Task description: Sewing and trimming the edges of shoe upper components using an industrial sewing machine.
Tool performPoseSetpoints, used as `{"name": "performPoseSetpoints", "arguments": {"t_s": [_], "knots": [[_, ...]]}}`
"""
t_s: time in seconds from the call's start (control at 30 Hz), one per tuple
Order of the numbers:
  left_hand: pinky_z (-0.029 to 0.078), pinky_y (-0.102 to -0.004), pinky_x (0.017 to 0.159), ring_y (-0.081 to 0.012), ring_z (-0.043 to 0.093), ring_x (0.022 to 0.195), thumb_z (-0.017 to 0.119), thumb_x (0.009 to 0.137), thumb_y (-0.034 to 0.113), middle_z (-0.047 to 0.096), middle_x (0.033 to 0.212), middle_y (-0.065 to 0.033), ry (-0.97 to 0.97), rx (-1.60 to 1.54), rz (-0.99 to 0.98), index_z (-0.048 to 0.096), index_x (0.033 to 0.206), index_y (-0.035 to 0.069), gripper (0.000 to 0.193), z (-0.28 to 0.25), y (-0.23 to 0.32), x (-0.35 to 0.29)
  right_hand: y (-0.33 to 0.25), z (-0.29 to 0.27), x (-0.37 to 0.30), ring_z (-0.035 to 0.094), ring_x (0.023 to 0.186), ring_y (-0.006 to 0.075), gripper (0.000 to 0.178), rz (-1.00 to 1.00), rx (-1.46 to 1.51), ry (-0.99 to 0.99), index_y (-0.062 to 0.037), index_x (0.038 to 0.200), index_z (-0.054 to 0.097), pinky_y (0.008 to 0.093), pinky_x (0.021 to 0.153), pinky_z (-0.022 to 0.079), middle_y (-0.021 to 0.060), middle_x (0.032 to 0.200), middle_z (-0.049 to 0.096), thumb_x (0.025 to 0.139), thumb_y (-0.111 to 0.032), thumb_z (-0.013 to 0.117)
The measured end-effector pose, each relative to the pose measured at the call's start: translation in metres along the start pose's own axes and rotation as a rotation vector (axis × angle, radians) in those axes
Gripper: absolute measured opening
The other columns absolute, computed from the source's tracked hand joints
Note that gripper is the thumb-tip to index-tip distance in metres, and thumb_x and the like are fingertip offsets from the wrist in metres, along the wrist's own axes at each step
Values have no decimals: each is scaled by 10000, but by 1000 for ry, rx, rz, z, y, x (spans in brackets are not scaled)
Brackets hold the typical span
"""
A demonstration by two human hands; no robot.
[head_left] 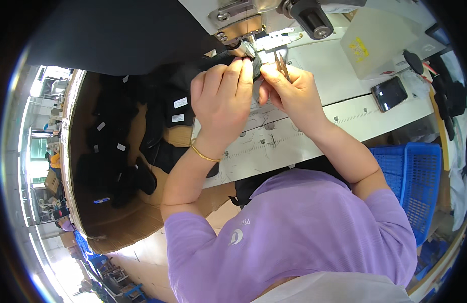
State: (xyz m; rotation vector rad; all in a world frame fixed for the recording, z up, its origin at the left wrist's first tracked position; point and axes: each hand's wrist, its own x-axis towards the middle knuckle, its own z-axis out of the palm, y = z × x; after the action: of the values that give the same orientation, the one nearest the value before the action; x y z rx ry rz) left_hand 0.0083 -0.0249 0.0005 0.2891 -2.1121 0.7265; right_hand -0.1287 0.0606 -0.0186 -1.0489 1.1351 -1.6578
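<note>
A sewing machine (241,28) stands over the white work table, its needle area lit. My left hand (223,98) is closed, its fingertips pressed together on dark fabric (256,68) right at the presser foot. Close beside it on the right, my right hand (294,93) is closed around thread snips (280,62), whose two pointed blades stick up past the fingers. The thumb and forefinger of that hand come together at the fabric's edge. More black fabric with white labels (180,103) lies left of my left wrist. My fingers hide the stitching spot.
A large cardboard box (110,237) on the left holds several black pieces with white labels. Loose thread bits and a printed ruler (344,117) mark the white table (243,164). A phone (389,94) lies at the right. A blue plastic basket (420,182) stands below it.
</note>
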Motion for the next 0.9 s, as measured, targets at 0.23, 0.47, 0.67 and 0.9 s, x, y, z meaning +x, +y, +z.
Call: {"name": "performPoseSetpoints", "arguments": {"t_s": [0.23, 0.47, 0.67, 0.9], "knots": [[430, -337, 710, -205, 550, 821, 659, 707, 97, 560, 897, -61, -301, 235, -173, 636, 983, 52, 281, -29, 28, 7, 0, 2, 0, 405, 484, 11, 263, -10, 52, 21, -49, 830, 651, 198, 440, 314, 4, 622, 626, 977, -234, 536], [522, -343, 736, -262, 586, 887, 662, 698, 11, 577, 966, -138, -136, -97, -46, 582, 976, -34, 293, -38, 36, 4, 2, -2, 0, 387, 466, 12, 359, 0, 114, 8, -56, 660, 586, 204, 425, 266, -31, 546, 521, 969, -237, 561], [518, -347, 735, -269, 579, 890, 665, 679, 10, 564, 970, -132, -123, -110, -59, 572, 973, -30, 311, -21, 30, 6, 0, -1, 0, 389, 473, 17, 361, 10, 125, 14, -58, 660, 579, 203, 436, 277, -27, 549, 522, 970, -242, 566], [516, -345, 726, -267, 573, 880, 668, 662, 14, 559, 964, -131, -97, -102, -95, 558, 929, -19, 291, -4, 23, 10, -2, -1, 1, 411, 483, 21, 344, 3, 111, 5, -57, 707, 611, 201, 447, 305, 13, 593, 604, 983, -250, 542]]}}
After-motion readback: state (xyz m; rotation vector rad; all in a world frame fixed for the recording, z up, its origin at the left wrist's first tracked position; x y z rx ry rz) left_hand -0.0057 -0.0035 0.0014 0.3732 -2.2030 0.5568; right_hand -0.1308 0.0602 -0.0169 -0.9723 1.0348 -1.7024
